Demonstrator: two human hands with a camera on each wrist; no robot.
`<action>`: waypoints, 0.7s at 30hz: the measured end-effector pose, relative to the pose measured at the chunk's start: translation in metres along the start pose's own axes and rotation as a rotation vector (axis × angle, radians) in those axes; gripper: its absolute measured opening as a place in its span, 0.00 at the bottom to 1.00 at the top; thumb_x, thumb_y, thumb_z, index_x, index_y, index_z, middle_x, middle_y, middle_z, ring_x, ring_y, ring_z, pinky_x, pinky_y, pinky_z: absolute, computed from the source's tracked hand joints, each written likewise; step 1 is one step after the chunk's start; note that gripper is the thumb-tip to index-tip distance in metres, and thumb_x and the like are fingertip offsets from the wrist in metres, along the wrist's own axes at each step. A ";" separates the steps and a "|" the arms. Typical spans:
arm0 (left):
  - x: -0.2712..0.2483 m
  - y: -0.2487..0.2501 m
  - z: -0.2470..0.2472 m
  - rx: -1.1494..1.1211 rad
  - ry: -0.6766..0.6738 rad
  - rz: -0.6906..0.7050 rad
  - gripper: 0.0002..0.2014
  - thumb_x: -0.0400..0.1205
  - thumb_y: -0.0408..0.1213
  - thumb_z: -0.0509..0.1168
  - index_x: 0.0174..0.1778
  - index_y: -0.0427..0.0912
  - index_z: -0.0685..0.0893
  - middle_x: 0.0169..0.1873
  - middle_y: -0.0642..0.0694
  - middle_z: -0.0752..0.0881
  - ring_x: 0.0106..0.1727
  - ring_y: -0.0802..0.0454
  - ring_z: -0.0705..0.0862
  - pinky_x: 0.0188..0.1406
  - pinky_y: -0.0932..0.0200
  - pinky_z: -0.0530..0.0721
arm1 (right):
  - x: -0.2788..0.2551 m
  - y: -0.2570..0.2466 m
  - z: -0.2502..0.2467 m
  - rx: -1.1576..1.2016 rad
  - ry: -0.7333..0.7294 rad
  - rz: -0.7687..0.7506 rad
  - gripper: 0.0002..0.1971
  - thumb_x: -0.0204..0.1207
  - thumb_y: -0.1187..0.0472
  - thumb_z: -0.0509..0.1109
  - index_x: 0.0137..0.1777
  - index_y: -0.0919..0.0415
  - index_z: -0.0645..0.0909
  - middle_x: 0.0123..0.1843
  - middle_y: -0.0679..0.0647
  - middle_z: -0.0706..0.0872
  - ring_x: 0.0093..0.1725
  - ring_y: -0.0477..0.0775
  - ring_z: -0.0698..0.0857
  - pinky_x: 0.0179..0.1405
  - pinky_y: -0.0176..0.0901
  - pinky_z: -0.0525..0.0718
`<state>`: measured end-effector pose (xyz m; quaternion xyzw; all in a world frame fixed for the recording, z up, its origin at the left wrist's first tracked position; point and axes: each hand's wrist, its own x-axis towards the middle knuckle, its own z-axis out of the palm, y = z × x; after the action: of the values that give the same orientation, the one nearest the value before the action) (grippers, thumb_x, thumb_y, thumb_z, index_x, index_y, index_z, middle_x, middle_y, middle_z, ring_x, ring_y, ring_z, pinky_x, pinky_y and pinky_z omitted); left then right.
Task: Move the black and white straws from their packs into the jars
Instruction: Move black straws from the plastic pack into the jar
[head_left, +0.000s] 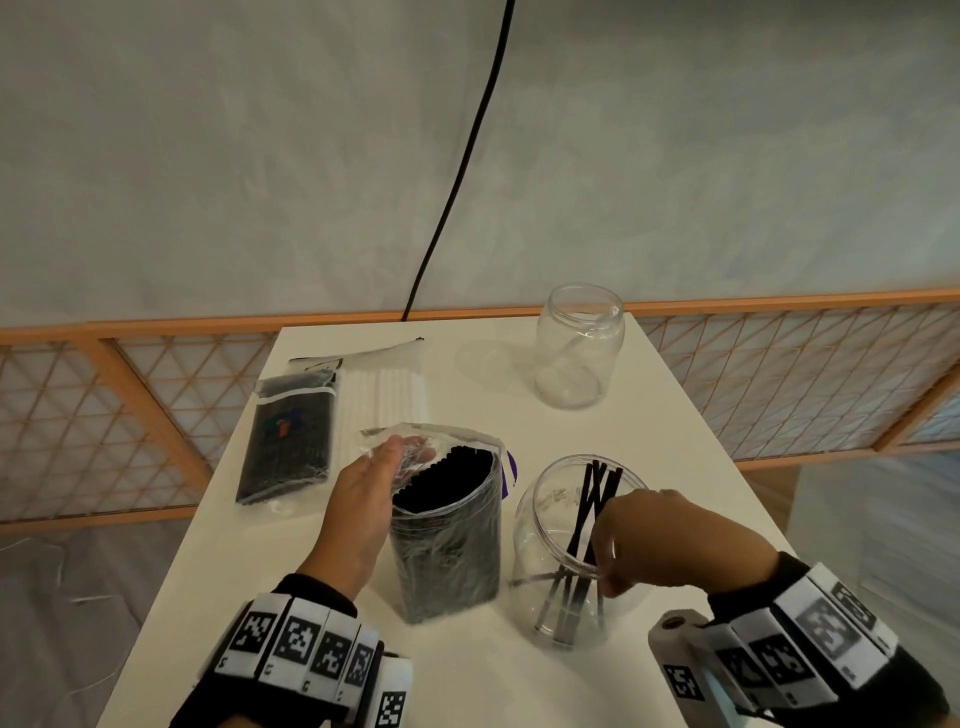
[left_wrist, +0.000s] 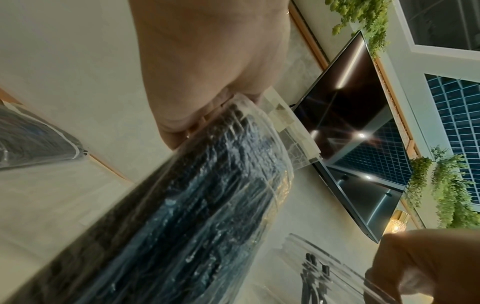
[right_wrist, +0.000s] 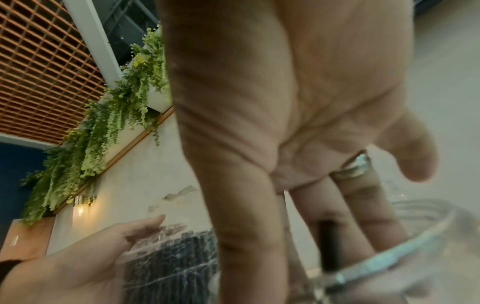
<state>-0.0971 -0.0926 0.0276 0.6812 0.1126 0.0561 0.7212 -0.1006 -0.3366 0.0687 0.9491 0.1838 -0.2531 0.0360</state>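
Nearest the head camera, your right hand (head_left: 641, 540) hangs over the mouth of the near clear glass jar (head_left: 545, 587) on the white table (head_left: 649, 415). The right wrist view shows its fingers (right_wrist: 374, 224) extended downward and loosely spread, reaching into the jar mouth beside a black straw; whether any finger touches that straw cannot be told. Several loose black straws (head_left: 587, 530) stand tilted inside this jar, their upper ends above the rim.

Your left hand (head_left: 363, 499) holds the open clear plastic pack of black straws (head_left: 447, 540), which stands upright just left of the near jar. The palm lies against the pack's left side and the fingers curl over the crinkled film at its open top. The straw ends are exposed at the opening.

Further back on the left, a sealed flat pack of black straws (head_left: 288, 441) lies on the table. A clear pack of white straws (head_left: 382, 389) lies just beside it on its right. A second clear glass jar (head_left: 579, 348) stands at the far right side of the table, well apart from the near one; no straws are visible in it.

A black cable (head_left: 467, 156) runs down the pale wall to the table's far edge.
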 end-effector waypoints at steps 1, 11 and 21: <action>0.000 0.000 0.000 -0.007 0.000 -0.003 0.16 0.86 0.42 0.54 0.47 0.44 0.88 0.48 0.47 0.91 0.55 0.52 0.86 0.61 0.54 0.78 | -0.001 0.001 -0.002 0.088 0.040 -0.020 0.10 0.70 0.51 0.74 0.46 0.54 0.86 0.45 0.44 0.86 0.49 0.47 0.82 0.58 0.42 0.76; -0.001 0.001 0.001 0.020 -0.037 0.010 0.14 0.85 0.38 0.56 0.52 0.42 0.87 0.49 0.47 0.90 0.53 0.57 0.87 0.55 0.60 0.78 | 0.005 0.010 -0.013 0.499 0.374 0.111 0.06 0.74 0.61 0.68 0.48 0.52 0.82 0.40 0.44 0.83 0.45 0.48 0.80 0.38 0.32 0.73; -0.004 0.000 -0.005 0.076 -0.116 -0.009 0.10 0.81 0.33 0.64 0.56 0.45 0.85 0.51 0.49 0.89 0.51 0.64 0.86 0.51 0.71 0.81 | 0.007 -0.065 -0.001 0.655 0.652 -0.208 0.11 0.78 0.63 0.65 0.57 0.56 0.85 0.53 0.49 0.86 0.48 0.42 0.81 0.51 0.29 0.74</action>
<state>-0.1018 -0.0887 0.0273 0.7098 0.0757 0.0091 0.7002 -0.1184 -0.2733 0.0678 0.9171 0.1900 0.0112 -0.3501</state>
